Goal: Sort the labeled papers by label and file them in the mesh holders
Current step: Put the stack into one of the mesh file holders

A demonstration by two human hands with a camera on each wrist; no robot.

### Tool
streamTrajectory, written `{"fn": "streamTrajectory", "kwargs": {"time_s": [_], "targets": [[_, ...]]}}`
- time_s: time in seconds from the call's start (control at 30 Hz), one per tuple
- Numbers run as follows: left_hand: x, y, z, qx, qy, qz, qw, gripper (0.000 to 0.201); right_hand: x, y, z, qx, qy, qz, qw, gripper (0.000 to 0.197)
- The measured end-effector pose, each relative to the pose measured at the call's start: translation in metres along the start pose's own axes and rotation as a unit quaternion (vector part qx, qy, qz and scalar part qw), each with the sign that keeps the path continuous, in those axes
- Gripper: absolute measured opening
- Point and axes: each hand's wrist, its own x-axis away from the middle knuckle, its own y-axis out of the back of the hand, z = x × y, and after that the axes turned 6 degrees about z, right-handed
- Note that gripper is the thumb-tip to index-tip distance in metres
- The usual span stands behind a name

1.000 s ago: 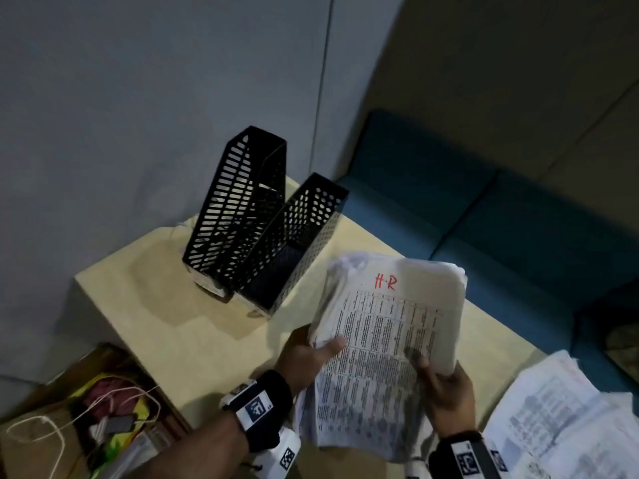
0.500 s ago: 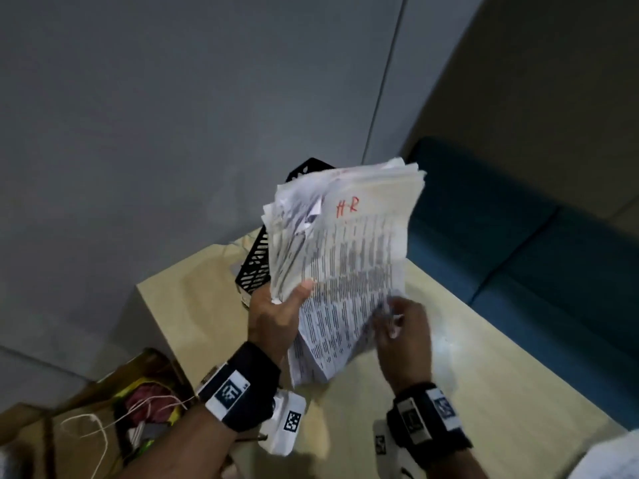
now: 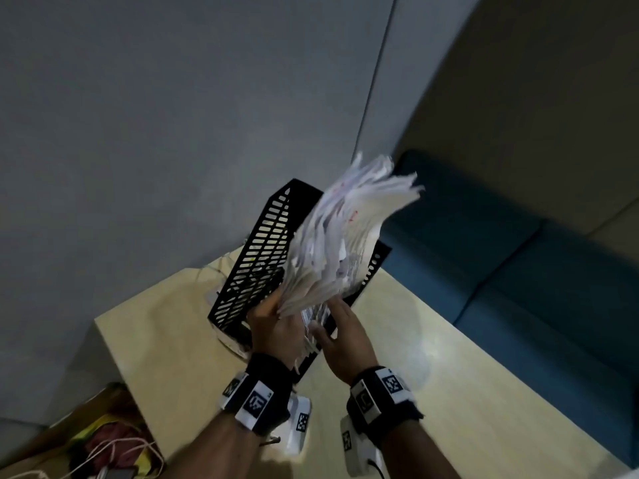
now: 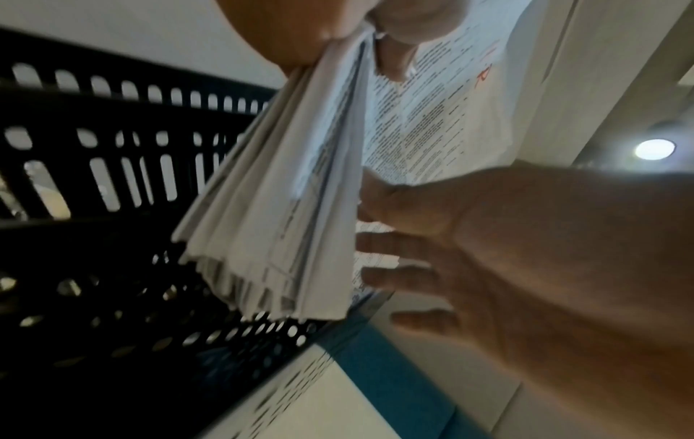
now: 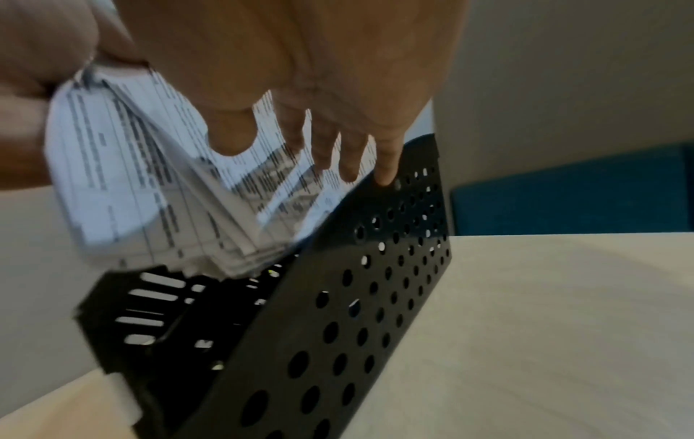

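Observation:
My left hand (image 3: 276, 323) grips a thick stack of printed papers (image 3: 339, 243) by its lower edge, held upright and fanned above the two black mesh holders (image 3: 256, 257). The top sheet bears a red label, blurred here. My right hand (image 3: 340, 335) lies flat against the stack's right face with straight fingers (image 5: 349, 160), just over the round-holed holder (image 5: 375, 297). In the left wrist view the stack's (image 4: 285, 208) bottom edge hangs above the holder's (image 4: 112, 267) opening. The slotted holder (image 3: 252, 261) stands to the left, against the wall.
The holders stand at the back corner of a pale wooden table (image 3: 449, 392). A blue sofa (image 3: 518, 271) runs along the right. An open box of cables (image 3: 96, 451) sits on the floor at lower left. A grey wall is close behind.
The stack has gone from lying face up in both hands to standing upright over the holders. My right hand has let go of its corner and now lies flat against it.

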Motion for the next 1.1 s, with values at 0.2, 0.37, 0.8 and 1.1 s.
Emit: {"fn": "streamTrajectory", "kwargs": {"time_s": [0.2,0.37,0.8,1.1], "targets": [[-0.005,-0.029,0.028,-0.014,0.109,0.127,0.986,0.047,-0.005,0.006,-0.021,0.059,0.036,-0.072,0.995,0.016],[-0.011,-0.041,0.054,-0.146,0.122,0.139,0.972,0.042,-0.005,0.000,-0.030,0.064,0.080,-0.059,0.993,0.048],[0.009,-0.032,0.048,-0.067,0.042,0.192,0.978,0.023,0.043,0.028,-0.031,-0.034,-0.089,0.017,0.995,0.028],[0.026,-0.007,0.071,-0.314,-0.037,0.260,0.912,0.050,0.123,0.035,-0.057,-0.072,-0.146,0.023,0.986,0.031]]}}
